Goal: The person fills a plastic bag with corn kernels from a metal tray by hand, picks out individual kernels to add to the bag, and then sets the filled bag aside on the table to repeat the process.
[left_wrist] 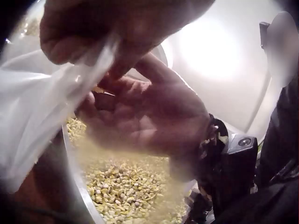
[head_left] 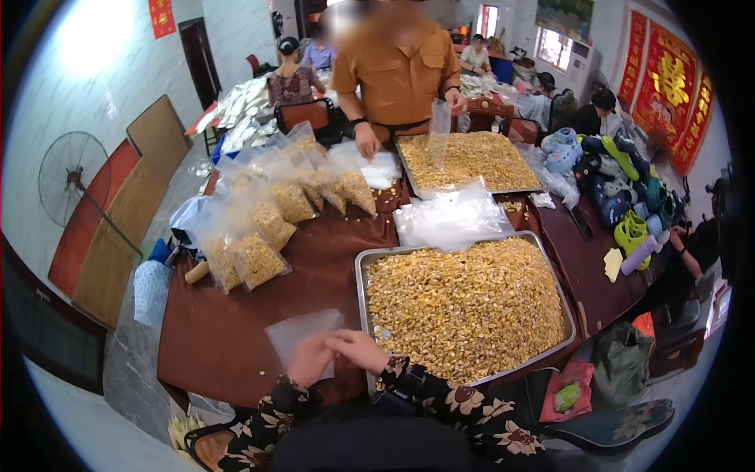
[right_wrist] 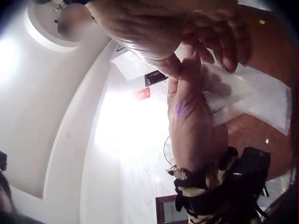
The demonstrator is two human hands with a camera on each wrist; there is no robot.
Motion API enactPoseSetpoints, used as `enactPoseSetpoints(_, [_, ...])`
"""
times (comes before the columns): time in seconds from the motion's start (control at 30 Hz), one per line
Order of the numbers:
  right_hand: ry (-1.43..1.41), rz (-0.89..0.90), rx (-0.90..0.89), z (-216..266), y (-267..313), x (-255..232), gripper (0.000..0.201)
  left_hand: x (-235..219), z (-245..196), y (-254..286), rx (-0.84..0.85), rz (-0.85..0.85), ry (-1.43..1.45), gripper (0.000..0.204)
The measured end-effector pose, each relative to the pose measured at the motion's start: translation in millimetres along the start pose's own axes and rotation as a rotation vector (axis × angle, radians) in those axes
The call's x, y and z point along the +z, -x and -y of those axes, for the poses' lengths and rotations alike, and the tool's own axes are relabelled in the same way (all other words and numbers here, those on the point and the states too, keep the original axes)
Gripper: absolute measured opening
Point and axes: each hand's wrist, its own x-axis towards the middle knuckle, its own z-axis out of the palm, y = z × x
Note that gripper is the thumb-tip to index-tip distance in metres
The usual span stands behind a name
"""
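Observation:
A clear plastic bag (head_left: pixel 292 333) lies flat at the table's near edge, gripped by my left hand (head_left: pixel 311 360). In the left wrist view the bag (left_wrist: pixel 44 109) hangs from the left fingers. My right hand (head_left: pixel 359 351) meets the left one, its fingers reaching over it. The right palm (left_wrist: pixel 149 109) faces that camera, with fingers partly bent and a small pointed thing beside them, too blurred to name. In the right wrist view the right fingers hang loosely above the left hand (right_wrist: pixel 194 112). The thumbs touch. A tray (head_left: pixel 363 293) heaped with yellow kernels stands to the right.
Filled bags (head_left: pixel 261 259) stand at the left. Loose empty bags (head_left: pixel 448 216) overlap the near tray's back rim. Behind them is a second kernel tray (head_left: pixel 415 182), where a person in brown (head_left: pixel 401 75) stands holding a bag. Clog shoes (head_left: pixel 631 233) are piled at the right.

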Motion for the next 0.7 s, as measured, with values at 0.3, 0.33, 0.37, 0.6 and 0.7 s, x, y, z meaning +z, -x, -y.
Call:
enactPoseSetpoints(0.3, [-0.147,-0.017,0.066,8.2,-12.4,-7.5,0.022,-30.0,-4.3,-30.7,0.225,0.316,0.273,0.016])
enactPoseSetpoints(0.33, [-0.182,-0.073,0.072,8.2,-14.6,-6.5,0.021,-29.1,4.5,-33.1,0.228,0.322,0.215,0.018])
enactPoseSetpoints(0.37, [-0.216,-0.131,0.075,6.9,-16.5,-6.4,0.02,-28.5,9.6,-34.3,0.233,0.329,0.158,0.02])
enactPoseSetpoints(0.6, [-0.099,-0.291,0.136,-24.9,-24.7,-20.8,0.018,-27.1,-2.7,-23.4,0.266,-0.342,-0.013,0.011])
enactPoseSetpoints(0.7, [-0.079,-0.268,0.146,-22.4,-20.0,-18.2,0.016,-28.0,-5.2,-13.6,0.333,-0.294,-0.249,0.026])
